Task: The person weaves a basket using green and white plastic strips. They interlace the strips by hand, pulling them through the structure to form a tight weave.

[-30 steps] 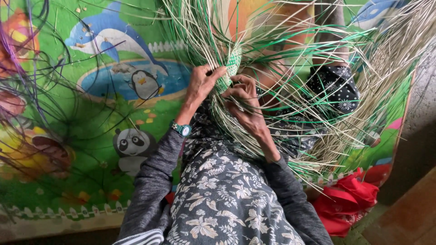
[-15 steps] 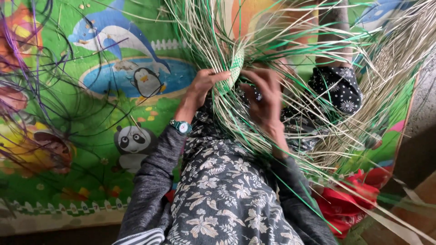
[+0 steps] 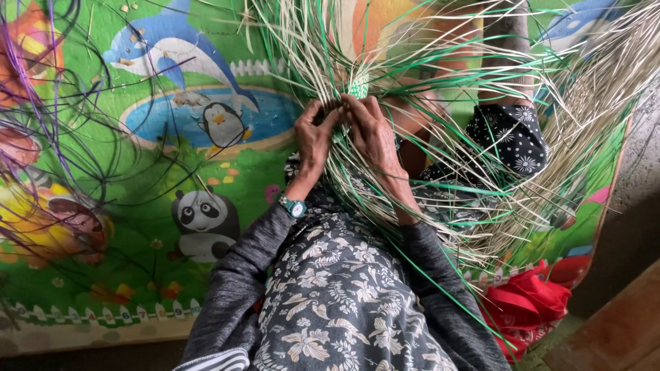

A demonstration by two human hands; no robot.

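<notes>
A loose fan of pale straw and green strips (image 3: 481,158) spreads out from a small woven green-and-white centre (image 3: 359,88) over my lap. My left hand (image 3: 313,141) and my right hand (image 3: 371,130) meet just below that centre, fingers pinched on the strips there. Many strips cross over my right hand and forearm and partly hide them. A teal wristwatch (image 3: 294,206) sits on my left wrist. I wear grey sleeves and a floral garment (image 3: 337,302).
A colourful play mat (image 3: 137,227) with a penguin, a panda and a dolphin covers the floor. Thin purple and dark strands (image 3: 48,124) lie at the left. A red cloth bundle (image 3: 526,306) lies at the lower right, beside a bare floor edge (image 3: 632,233).
My view has shifted. Both hands have moved up and closer together under the woven centre, and the right hand, blurred half a second ago, is now still.
</notes>
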